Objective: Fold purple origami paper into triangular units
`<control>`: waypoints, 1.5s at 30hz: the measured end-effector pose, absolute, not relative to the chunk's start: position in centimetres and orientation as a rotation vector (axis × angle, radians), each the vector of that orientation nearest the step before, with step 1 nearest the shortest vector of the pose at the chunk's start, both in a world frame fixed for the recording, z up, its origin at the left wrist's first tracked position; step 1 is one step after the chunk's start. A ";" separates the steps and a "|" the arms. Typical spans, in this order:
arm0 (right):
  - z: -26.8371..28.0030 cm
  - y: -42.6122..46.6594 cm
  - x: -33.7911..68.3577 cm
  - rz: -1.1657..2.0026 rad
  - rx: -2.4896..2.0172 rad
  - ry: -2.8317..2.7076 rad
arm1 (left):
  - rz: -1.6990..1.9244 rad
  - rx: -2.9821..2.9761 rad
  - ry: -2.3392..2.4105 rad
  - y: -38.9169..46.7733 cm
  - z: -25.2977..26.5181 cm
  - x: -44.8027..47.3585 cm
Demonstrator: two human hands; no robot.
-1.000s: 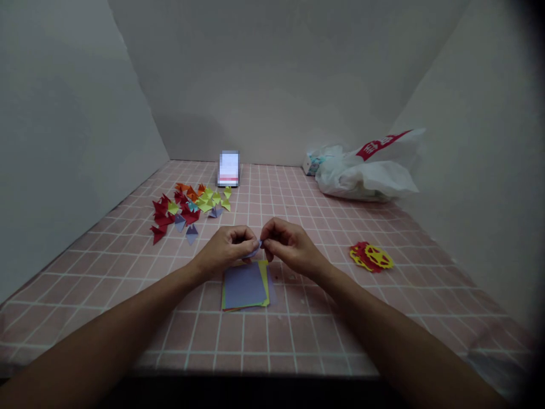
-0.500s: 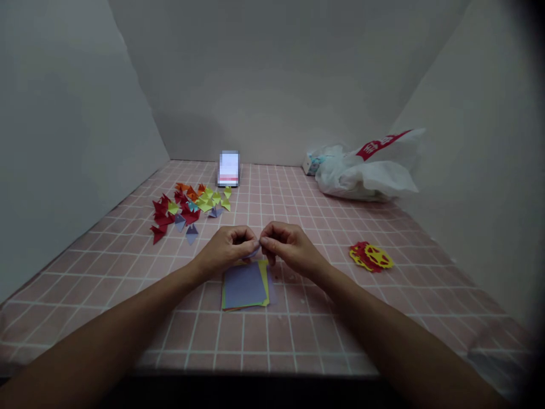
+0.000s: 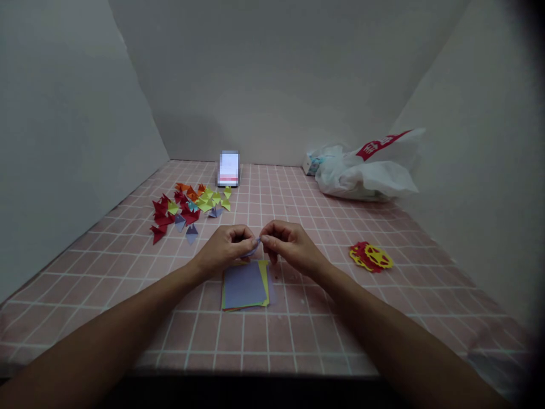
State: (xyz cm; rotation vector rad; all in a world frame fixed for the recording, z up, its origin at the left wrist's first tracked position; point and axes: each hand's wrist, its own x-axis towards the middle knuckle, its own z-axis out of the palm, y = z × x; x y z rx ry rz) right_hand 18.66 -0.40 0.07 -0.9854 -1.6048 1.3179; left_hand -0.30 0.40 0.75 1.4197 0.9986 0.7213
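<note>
Between my two hands is a small piece of folded purple paper [image 3: 252,250], mostly hidden by the fingers. My left hand [image 3: 227,247] is closed on it, thumb on top. With thumb and forefinger, my right hand [image 3: 288,243] pinches its right end. Just below the hands lies a stack of square paper sheets [image 3: 244,287], purple on top with yellow and orange edges showing. Off to the left, several folded paper figures [image 3: 190,216] in red, orange, yellow, blue and purple are spread in a loose group.
A phone [image 3: 229,168] with a blurred screen stands upright at the back. White plastic bags [image 3: 361,176] sit at the back right, beside a small box [image 3: 310,163]. Red and yellow cut-out shapes [image 3: 372,257] are piled on the right of the checked tablecloth [image 3: 315,341].
My right hand has shifted very slightly, and a little more of the purple paper shows between the hands. Everything else is where it was.
</note>
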 end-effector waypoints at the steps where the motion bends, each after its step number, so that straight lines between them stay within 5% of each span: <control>1: 0.1 -0.5 18.6 1.327 -0.996 -1.613 | 0.718 1.420 1.001 0.4 0.8 -0.3; 13: 0.0 -0.7 18.4 1.349 -1.029 -1.602 | 0.678 1.406 0.934 0.5 0.1 -0.2; 24: 0.0 -0.9 18.1 0.957 -1.132 -1.669 | 0.770 1.394 0.900 0.5 0.1 -0.1; 45: -0.6 -1.2 17.6 1.258 -1.055 -1.457 | 0.965 1.771 0.937 0.6 -1.4 0.1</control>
